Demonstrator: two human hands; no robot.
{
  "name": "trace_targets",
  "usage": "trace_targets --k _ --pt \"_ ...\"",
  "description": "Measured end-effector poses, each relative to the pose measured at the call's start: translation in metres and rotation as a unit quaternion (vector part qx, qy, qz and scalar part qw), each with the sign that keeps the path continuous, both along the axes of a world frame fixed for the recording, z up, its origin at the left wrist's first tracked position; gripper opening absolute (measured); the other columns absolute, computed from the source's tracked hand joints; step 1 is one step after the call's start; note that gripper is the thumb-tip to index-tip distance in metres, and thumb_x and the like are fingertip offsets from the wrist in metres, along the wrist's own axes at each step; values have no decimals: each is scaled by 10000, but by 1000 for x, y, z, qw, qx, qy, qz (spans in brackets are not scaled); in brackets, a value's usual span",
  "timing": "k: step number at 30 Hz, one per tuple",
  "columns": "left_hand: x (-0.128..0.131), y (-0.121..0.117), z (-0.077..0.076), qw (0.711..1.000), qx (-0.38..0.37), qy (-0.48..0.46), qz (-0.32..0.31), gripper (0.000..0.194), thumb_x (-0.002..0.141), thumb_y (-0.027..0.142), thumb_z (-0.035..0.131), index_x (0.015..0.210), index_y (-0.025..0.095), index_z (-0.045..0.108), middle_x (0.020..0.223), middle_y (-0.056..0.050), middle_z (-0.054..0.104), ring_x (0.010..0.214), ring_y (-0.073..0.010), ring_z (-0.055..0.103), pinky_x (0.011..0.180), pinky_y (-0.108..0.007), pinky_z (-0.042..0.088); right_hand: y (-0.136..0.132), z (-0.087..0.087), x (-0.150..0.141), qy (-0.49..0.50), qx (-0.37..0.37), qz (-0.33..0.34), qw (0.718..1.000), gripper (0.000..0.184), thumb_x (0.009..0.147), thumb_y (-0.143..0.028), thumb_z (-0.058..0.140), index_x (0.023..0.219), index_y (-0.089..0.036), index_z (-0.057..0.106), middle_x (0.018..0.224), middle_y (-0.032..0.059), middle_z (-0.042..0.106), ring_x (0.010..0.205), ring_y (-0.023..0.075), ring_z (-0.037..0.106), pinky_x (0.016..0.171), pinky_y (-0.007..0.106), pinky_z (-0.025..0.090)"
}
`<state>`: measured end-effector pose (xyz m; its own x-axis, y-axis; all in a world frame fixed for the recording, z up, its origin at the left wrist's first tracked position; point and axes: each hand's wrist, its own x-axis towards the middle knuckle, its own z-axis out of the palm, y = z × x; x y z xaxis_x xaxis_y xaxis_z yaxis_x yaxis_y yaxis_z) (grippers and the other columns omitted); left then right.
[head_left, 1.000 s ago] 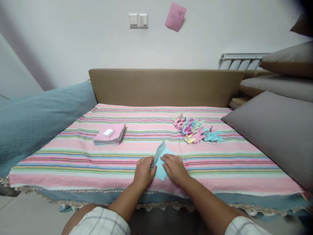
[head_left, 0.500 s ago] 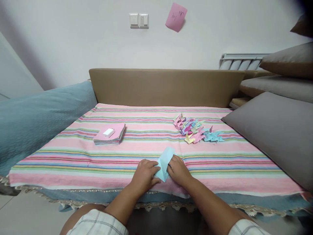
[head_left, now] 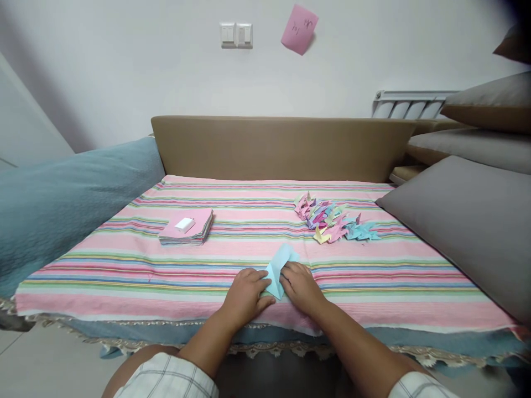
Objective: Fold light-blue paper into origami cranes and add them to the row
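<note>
A light-blue sheet of folding paper [head_left: 280,262], partly folded to a point at its near end, lies on the striped cloth between my hands. My left hand [head_left: 248,293] holds its left edge, fingertips on the paper and thumb low near the point. My right hand [head_left: 302,284] has its fingers bent over the right side, covering part of the sheet. Beyond and to the right sits a cluster of folded paper cranes [head_left: 332,221] in pink, purple, yellow and blue.
A stack of coloured paper squares [head_left: 186,235] with a small white block [head_left: 185,224] on top lies to the left. Grey cushions [head_left: 464,221] line the right side; a blue-covered armrest [head_left: 78,193] borders the left. The striped cloth [head_left: 124,276] covers the seat.
The blue paper has shifted slightly away from me, its near point now farther from the seat edge. My right fingers have slid further over its right side.
</note>
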<state>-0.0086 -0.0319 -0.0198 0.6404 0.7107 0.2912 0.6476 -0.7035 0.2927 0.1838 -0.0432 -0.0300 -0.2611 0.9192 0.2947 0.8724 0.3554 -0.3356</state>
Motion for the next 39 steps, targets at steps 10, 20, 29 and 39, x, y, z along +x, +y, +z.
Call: trace_targets --k 10,20,29,39 --pt "-5 0 8 999 -31 -9 32 339 707 377 683 1034 292 659 1200 -46 608 1074 -254 502 967 -447 326 -5 -2 -1 -8 8 21 1000 305 882 -226 466 1154 -279 594 1215 60 551 1084 207 464 931 377 304" --pt "-6 4 9 996 -33 -19 85 270 659 328 729 914 265 670 1060 -25 672 986 -243 543 933 -425 323 -10 2 -5 -48 21 16 999 309 868 -220 497 1153 -295 590 1244 60 534 1118 224 444 975 405 258" --pt "-7 4 7 995 -41 -33 83 579 651 268 730 1200 286 546 1149 -49 629 1060 -249 530 938 -406 349 -11 2 -12 -97 49 1 994 284 877 -210 487 1125 -293 598 1171 62 572 1071 213 459 986 412 227" --pt "-6 4 3 996 -24 -21 78 460 677 247 699 1126 304 618 1217 -47 597 1097 -262 511 944 -445 354 -11 -5 -16 -132 71 0 989 196 854 -194 495 902 -223 683 885 85 594 922 229 461 949 420 254"
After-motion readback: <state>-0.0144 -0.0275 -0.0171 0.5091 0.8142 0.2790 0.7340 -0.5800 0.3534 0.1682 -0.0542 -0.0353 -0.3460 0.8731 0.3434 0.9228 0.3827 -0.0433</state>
